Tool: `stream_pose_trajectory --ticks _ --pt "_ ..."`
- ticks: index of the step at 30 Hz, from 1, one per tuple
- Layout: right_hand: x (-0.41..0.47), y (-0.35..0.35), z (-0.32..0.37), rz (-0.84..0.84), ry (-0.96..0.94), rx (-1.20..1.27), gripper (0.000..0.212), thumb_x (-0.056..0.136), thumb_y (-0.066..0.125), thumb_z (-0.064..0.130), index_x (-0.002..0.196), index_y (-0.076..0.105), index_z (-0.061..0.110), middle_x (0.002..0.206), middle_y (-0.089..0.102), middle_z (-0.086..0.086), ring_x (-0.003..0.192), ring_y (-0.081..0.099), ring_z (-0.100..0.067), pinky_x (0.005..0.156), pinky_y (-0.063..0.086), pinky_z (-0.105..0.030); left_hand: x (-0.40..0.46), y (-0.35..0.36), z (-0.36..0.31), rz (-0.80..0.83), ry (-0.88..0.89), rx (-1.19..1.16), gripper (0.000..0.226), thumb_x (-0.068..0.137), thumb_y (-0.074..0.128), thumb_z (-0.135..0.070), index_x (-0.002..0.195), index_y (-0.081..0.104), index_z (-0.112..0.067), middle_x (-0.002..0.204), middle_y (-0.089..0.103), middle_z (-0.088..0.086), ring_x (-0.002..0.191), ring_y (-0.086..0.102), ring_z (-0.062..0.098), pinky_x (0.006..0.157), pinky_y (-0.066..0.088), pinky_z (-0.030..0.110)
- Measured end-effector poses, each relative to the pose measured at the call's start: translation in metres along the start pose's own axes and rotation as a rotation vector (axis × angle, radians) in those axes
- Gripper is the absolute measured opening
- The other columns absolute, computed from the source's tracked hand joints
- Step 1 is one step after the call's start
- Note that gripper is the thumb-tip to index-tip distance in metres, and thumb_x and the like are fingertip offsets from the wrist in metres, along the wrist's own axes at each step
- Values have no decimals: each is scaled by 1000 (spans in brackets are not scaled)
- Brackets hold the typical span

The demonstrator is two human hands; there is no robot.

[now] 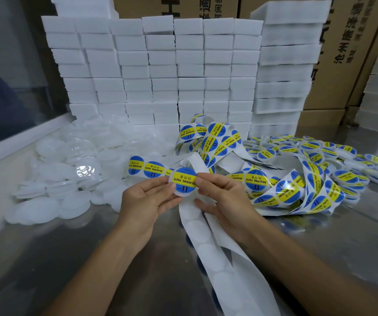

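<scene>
A round white lid (184, 181) with a blue and yellow "soldering paste" sticker on it is held up over the steel table. My left hand (146, 198) pinches its left edge between thumb and fingers. My right hand (225, 197) pinches its right edge, thumb on the sticker's rim. A long strip of the same stickers (215, 142) curls across the table behind the lid. Its used white backing paper (208, 245) trails down from under my right hand toward the front edge.
A heap of plain white lids (69, 176) lies on the left. Several lids with stickers (343, 160) are piled on the right. Stacks of white foam blocks (160, 71) wall off the back, with cardboard boxes (352, 49) behind. A window ledge (12, 144) runs along the left.
</scene>
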State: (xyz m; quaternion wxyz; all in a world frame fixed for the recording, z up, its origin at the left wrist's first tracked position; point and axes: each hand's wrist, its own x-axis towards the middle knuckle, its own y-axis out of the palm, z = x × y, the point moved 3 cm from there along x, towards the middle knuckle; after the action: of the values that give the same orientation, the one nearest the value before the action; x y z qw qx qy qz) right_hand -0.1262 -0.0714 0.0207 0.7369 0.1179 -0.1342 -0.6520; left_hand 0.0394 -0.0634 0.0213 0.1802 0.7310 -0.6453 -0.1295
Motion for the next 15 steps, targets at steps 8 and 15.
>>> stream_pose_trajectory --ticks 8,15 --pt "-2 1 1 -4 15 10 9 77 78 13 85 80 17 84 74 -1 70 65 -4 92 53 -46 0 1 0 5 -1 16 18 79 69 4 96 65 3 86 75 17 79 74 28 64 60 30" --pt "-2 0 0 -10 11 -23 19 67 82 22 85 81 19 83 75 1 70 66 -2 82 56 -37 -2 1 -2 9 12 18 19 77 70 2 95 66 1 85 76 16 80 75 28 64 60 29"
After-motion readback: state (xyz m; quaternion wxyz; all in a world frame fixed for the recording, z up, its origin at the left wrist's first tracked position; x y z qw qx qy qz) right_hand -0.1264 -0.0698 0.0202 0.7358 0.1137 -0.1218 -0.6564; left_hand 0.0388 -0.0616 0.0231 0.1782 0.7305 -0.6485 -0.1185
